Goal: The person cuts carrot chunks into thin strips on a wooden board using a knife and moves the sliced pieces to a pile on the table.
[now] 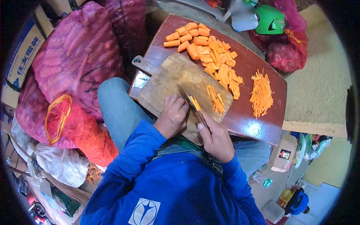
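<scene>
A knife (pixel 190 102) lies across the wooden cutting board (pixel 161 80), its handle in my right hand (pixel 217 138), with the fingers wrapped round it. Just left of the blade, my left hand (pixel 173 115) rests on the board with its fingers curled; whether anything is under them is hidden. A few carrot strips (pixel 195 103) lie against the blade's right side. Farther right on the board is a small heap of cut strips (pixel 215 98). Beyond the board, carrot chunks (pixel 185 37) and flat slices (pixel 221 58) cover part of the red table (pixel 249 125).
A pile of thin carrot sticks (pixel 261 93) sits on the table's right side. Large mesh sacks (pixel 78 60) stand at the left, beside a red net bag (pixel 90 138). Another mesh bag (pixel 287 56) and a green container (pixel 270 20) are beyond the table.
</scene>
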A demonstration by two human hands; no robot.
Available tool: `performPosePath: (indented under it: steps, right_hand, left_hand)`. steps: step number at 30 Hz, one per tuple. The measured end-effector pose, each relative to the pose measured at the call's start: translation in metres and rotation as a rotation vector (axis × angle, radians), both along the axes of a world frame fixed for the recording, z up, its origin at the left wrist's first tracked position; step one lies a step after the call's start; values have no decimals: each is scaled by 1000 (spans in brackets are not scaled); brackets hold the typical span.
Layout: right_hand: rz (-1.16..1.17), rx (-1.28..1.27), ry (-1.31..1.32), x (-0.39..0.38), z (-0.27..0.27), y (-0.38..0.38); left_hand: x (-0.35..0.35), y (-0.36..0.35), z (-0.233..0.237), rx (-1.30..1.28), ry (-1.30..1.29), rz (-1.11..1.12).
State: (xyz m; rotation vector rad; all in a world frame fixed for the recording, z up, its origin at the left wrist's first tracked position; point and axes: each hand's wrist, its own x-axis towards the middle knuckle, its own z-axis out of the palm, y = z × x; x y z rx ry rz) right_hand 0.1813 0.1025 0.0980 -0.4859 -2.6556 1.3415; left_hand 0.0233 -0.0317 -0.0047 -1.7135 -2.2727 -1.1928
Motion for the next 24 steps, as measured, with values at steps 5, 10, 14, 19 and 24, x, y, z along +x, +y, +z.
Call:
performPosePath:
  steps: [5,10,14,19,24]
  right_hand:
    - [35,73,92,-19,-13,4]
    - [-128,-15,140,-5,-2,7]
    - [-86,-43,45,12,4,3]
    - [-85,-185,-34,24,-6,-3]
    - [-247,-125,-19,36,-4,26]
  left_hand:
    - [0,5,3,57,23,-2]
    - [-1,6,3,195,-96,73]
    - [-2,10,10,384,-269,198]
    - [-6,5,8,373,-436,339]
    - [-5,10,7,318,-374,293]
